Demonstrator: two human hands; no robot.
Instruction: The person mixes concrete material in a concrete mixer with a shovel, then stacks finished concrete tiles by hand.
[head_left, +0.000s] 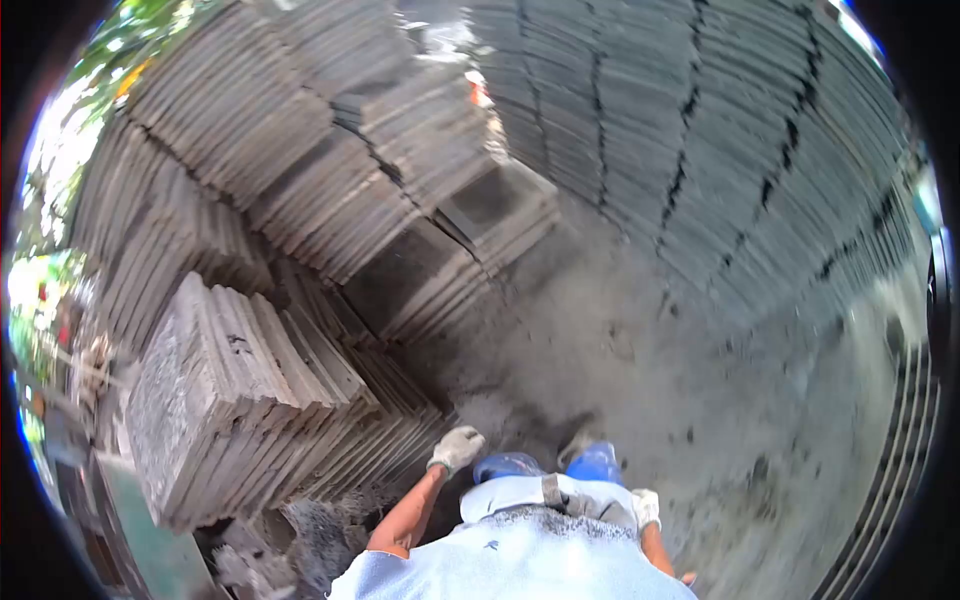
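I see the left hand loose, gripping nothing visible, near the slab stack at lower left of frame, can't tell the right hand's grip; good handling means squaring up, clear of pinch edges.

Dusty grey floor, sunlit green foliage

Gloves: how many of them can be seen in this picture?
2: one on the left hand, near the slabs; one on the right hand, beside the shirt. More may be hidden.
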